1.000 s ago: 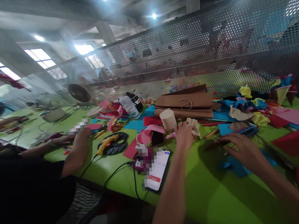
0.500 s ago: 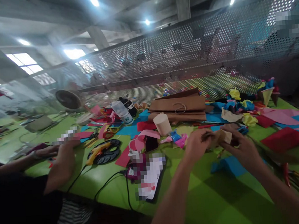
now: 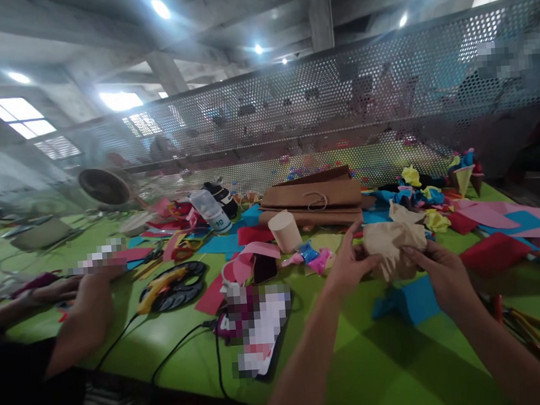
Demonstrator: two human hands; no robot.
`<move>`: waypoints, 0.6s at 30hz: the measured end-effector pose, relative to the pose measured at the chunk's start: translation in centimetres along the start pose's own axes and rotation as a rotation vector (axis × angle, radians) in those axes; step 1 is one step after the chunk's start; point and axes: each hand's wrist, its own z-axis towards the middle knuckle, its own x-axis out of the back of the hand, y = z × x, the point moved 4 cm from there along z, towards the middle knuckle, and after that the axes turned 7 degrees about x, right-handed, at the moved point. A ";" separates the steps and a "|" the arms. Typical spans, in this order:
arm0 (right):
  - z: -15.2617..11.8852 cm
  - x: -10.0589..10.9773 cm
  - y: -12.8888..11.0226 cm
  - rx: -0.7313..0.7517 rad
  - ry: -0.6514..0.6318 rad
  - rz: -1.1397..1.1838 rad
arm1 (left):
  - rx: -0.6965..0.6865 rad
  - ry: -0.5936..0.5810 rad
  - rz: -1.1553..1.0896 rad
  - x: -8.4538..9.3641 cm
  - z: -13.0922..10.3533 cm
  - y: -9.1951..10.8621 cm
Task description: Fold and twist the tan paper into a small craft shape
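Note:
Between both hands, above the green table, is a crumpled sheet of tan paper [image 3: 393, 246]. My left hand [image 3: 351, 265] grips its left edge between thumb and fingers. On the opposite edge, my right hand [image 3: 436, 268] pinches the sheet, thumb in front. Just below the paper lies a folded blue piece of paper [image 3: 413, 300]. Left of my left hand sit small twisted bits of blue and pink paper [image 3: 313, 256] and an upright cream roll [image 3: 285, 231]. Another crumpled beige piece [image 3: 404, 213] lies behind the held sheet.
A phone [image 3: 267, 332] and a glue gun on its black stand [image 3: 174, 286] lie to the left with cables. Folded brown paper [image 3: 311, 202], a bottle [image 3: 210, 211] and coloured sheets stand behind. Pliers [image 3: 528, 326] are at right. A co-worker's arms [image 3: 83, 308] rest at far left.
The tan paper, small and bunched between my hands before, is now spread wider and faces me. My hands have moved apart to its two sides. The view has shifted slightly right.

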 end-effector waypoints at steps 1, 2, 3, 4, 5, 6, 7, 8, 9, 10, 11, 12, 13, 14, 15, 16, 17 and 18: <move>0.0 0.0 0.0 -0.007 0.002 0.003 | -0.012 -0.003 0.007 -0.1 0.0 0.1; 0.0 0.0 0.0 -0.003 0.003 0.009 | -0.032 0.004 0.019 -0.2 -0.1 0.1; 0.0 0.0 -0.1 0.009 -0.001 0.016 | -0.055 0.017 0.039 -0.2 -0.1 0.2; 0.0 0.0 -0.3 0.026 -0.006 0.020 | -0.078 0.030 0.071 -0.2 -0.1 0.3; 0.0 0.1 -0.5 0.047 -0.012 0.019 | -0.094 0.039 0.120 -0.1 -0.1 0.4; 0.0 0.2 -0.7 0.068 -0.022 0.011 | -0.102 0.046 0.182 -0.1 -0.1 0.4; 0.0 0.3 -0.9 0.091 -0.032 -0.010 | -0.101 0.053 0.250 -0.1 -0.1 0.4; 0.0 0.5 -1.0 0.114 -0.044 -0.045 | -0.100 0.065 0.317 0.0 -0.1 0.4; 0.0 0.6 -1.2 0.137 -0.070 -0.094 | -0.104 0.079 0.378 0.1 -0.1 0.4; 0.0 0.6 -1.2 0.160 -0.102 -0.156 | -0.118 0.098 0.429 0.2 -0.1 0.4; 0.1 0.7 -1.3 0.181 -0.132 -0.226 | -0.144 0.121 0.473 0.4 -0.1 0.5; 0.1 0.7 -1.3 0.201 -0.151 -0.296 | -0.180 0.145 0.517 0.4 -0.2 0.7; 0.2 0.8 -1.2 0.223 -0.162 -0.359 | -0.218 0.170 0.568 0.5 -0.2 0.9; 0.3 0.8 -1.2 0.253 -0.164 -0.408 | -0.249 0.197 0.625 0.5 -0.3 1.0; 0.4 0.9 -1.3 0.291 -0.155 -0.443 | -0.265 0.227 0.690 0.5 -0.4 1.2; 0.4 1.0 -1.3 0.333 -0.143 -0.472 | -0.269 0.262 0.759 0.5 -0.4 1.3; 0.5 1.0 -1.4 0.375 -0.134 -0.501 | -0.270 0.300 0.828 0.5 -0.5 1.4; 0.5 1.1 -1.5 0.419 -0.124 -0.535 | -0.276 0.341 0.891 0.5 -0.6 1.6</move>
